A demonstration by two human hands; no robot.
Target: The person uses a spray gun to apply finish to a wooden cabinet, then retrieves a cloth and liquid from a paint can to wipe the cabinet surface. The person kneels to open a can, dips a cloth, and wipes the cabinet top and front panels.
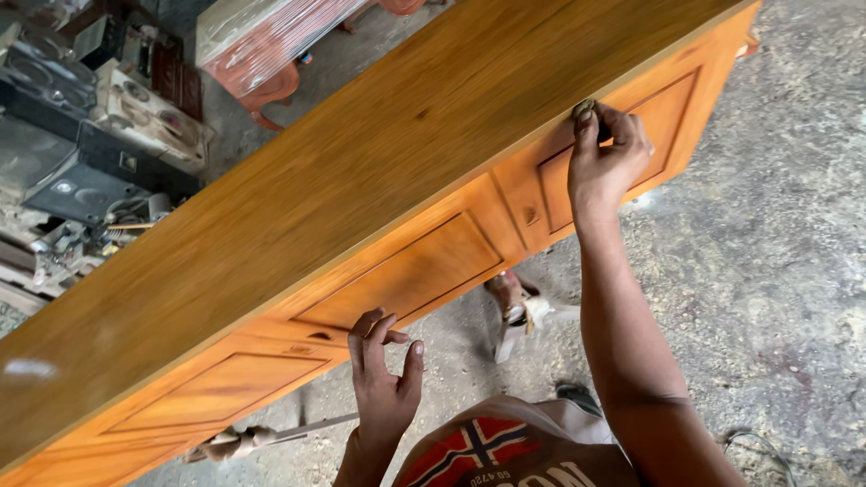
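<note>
Left hand point(383, 379): nearest me, fingers spread loose, fingertips touching the cabinet point(406, 271) front below its top edge.
Right hand point(606, 153): I see its grip pinching a small pad point(584, 108) against the cabinet's top edge, above a door panel.
Floor point(776, 271): grey, dusty, beneath the cabinet.

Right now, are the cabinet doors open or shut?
Shut: the cabinet door panels lie flush with the front frame, no gap showing.

Orange-brown cabinet point(379, 207) — grey floor point(776, 225).
</note>
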